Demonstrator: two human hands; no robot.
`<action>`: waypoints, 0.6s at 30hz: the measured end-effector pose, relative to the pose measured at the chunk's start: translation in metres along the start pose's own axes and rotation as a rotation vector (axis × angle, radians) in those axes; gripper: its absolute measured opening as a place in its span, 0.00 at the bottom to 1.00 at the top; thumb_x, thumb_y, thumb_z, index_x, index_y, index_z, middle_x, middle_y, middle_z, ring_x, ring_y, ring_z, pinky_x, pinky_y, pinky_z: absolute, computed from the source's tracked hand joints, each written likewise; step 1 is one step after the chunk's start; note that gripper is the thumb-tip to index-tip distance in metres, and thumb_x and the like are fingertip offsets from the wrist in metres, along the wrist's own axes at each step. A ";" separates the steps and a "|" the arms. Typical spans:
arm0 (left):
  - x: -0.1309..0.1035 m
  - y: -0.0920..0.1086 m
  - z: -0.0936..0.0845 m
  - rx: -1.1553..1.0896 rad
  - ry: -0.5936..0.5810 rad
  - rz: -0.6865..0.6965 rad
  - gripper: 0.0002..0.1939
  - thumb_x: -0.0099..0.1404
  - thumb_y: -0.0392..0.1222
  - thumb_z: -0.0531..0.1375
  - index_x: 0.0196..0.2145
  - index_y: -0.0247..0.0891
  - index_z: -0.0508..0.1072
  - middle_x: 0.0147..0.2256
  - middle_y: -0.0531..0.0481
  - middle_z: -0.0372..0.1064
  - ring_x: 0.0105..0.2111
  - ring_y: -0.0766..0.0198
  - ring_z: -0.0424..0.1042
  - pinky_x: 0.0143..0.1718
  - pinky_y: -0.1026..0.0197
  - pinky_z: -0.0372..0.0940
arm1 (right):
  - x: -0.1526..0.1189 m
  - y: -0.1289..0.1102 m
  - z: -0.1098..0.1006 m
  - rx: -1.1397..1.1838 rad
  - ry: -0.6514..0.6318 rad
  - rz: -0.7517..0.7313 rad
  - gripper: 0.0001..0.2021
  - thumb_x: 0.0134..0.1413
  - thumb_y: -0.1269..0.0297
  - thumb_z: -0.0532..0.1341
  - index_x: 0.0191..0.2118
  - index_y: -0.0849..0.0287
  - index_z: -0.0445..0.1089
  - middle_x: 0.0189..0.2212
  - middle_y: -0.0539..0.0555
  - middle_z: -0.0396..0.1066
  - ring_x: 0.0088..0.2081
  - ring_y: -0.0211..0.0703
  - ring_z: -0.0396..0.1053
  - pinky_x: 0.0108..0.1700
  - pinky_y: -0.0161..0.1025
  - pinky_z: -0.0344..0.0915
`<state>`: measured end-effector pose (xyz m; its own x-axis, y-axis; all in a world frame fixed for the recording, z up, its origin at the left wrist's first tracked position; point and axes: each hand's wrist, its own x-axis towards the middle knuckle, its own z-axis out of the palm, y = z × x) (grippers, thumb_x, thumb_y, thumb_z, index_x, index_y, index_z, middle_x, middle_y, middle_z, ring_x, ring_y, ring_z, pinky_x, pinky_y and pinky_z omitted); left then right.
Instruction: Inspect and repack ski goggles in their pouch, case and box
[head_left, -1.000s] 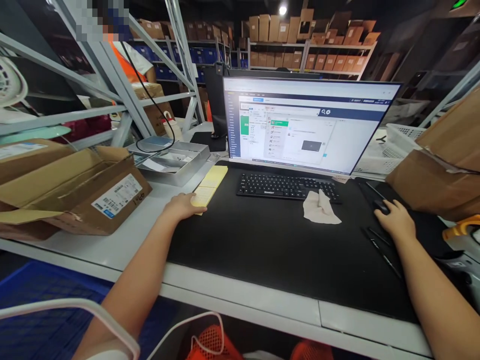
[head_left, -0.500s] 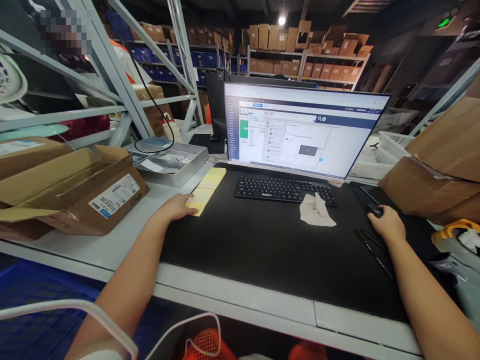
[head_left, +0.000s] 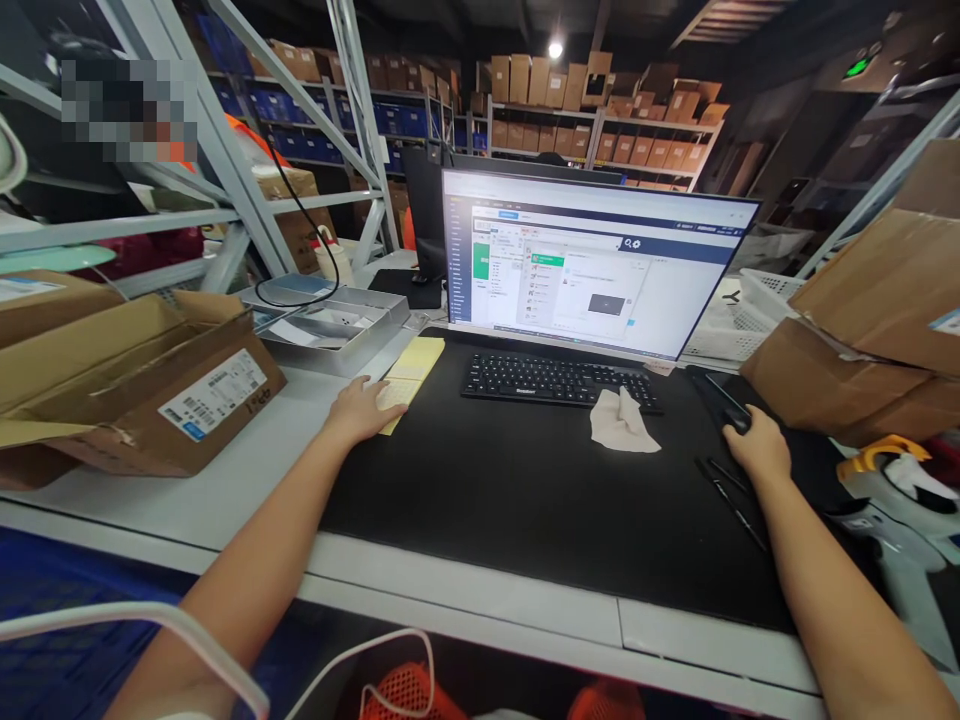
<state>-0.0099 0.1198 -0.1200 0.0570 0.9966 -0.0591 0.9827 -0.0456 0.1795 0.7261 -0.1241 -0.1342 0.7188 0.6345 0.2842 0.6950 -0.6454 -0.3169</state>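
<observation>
Yellow notepad (head_left: 416,365) slants lengthwise from left hand (head_left: 360,411) toward monitor (head_left: 585,265).

The yellow paper (head_left: 421,358) lies flat and aslant along the left edge of the black mat (head_left: 517,500), a crosswise line dividing it (the nearer part bears faint marks, too small to read). Well to its right, the black mouse (head_left: 742,421) sits mostly covered by the right hand (head_left: 760,448).

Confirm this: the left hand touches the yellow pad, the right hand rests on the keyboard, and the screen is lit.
Not quite: the right hand rests on the mouse, not the keyboard, as the head view shows. The left hand does touch the yellow pad, and the screen is lit.
</observation>
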 end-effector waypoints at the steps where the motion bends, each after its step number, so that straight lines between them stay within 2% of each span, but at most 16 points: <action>1: -0.002 0.004 0.001 0.000 -0.005 0.001 0.50 0.70 0.72 0.60 0.79 0.41 0.67 0.82 0.33 0.52 0.79 0.31 0.58 0.76 0.39 0.61 | -0.001 0.001 0.000 0.001 0.012 0.002 0.37 0.66 0.54 0.59 0.76 0.66 0.67 0.72 0.74 0.69 0.70 0.73 0.71 0.71 0.63 0.69; 3: -0.005 0.012 0.002 -0.010 -0.021 -0.006 0.51 0.70 0.73 0.60 0.81 0.41 0.65 0.84 0.32 0.45 0.81 0.30 0.54 0.77 0.37 0.60 | 0.000 0.003 0.002 0.003 0.014 0.011 0.36 0.67 0.54 0.57 0.75 0.66 0.70 0.72 0.73 0.69 0.70 0.73 0.71 0.71 0.63 0.68; 5: -0.008 0.016 0.002 -0.029 -0.020 -0.017 0.52 0.70 0.73 0.61 0.81 0.41 0.63 0.84 0.31 0.45 0.81 0.29 0.54 0.76 0.36 0.61 | 0.001 0.005 0.004 0.009 0.007 0.022 0.33 0.66 0.53 0.57 0.71 0.64 0.75 0.71 0.73 0.70 0.69 0.73 0.71 0.71 0.64 0.68; 8: -0.012 0.019 -0.001 -0.039 -0.007 -0.032 0.54 0.69 0.74 0.62 0.82 0.42 0.62 0.83 0.30 0.49 0.80 0.28 0.56 0.75 0.35 0.62 | 0.003 0.008 0.007 0.015 0.012 0.038 0.34 0.64 0.51 0.57 0.69 0.63 0.77 0.72 0.72 0.68 0.68 0.75 0.71 0.71 0.66 0.68; 12: -0.017 0.021 -0.007 -0.021 -0.033 -0.037 0.55 0.68 0.74 0.62 0.82 0.41 0.60 0.78 0.26 0.61 0.76 0.25 0.62 0.72 0.32 0.65 | 0.006 0.010 0.009 0.057 0.017 0.008 0.38 0.63 0.50 0.58 0.73 0.64 0.72 0.72 0.72 0.68 0.70 0.73 0.69 0.72 0.64 0.66; 15: -0.020 0.024 -0.012 -0.012 -0.030 -0.032 0.55 0.68 0.73 0.62 0.81 0.39 0.61 0.72 0.26 0.70 0.72 0.25 0.68 0.69 0.34 0.67 | 0.009 0.012 0.012 0.111 0.008 -0.046 0.37 0.62 0.52 0.58 0.72 0.64 0.73 0.71 0.71 0.69 0.73 0.70 0.66 0.74 0.62 0.65; 18: -0.022 0.027 -0.014 0.000 -0.018 -0.042 0.55 0.68 0.72 0.62 0.81 0.36 0.62 0.71 0.25 0.71 0.71 0.26 0.68 0.68 0.38 0.68 | 0.012 0.013 0.016 0.141 0.010 -0.067 0.33 0.61 0.51 0.59 0.67 0.62 0.76 0.71 0.71 0.69 0.73 0.69 0.66 0.74 0.61 0.65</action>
<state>0.0129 0.0973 -0.1001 0.0191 0.9963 -0.0843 0.9843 -0.0039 0.1765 0.7432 -0.1185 -0.1493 0.6717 0.6692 0.3177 0.7324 -0.5355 -0.4206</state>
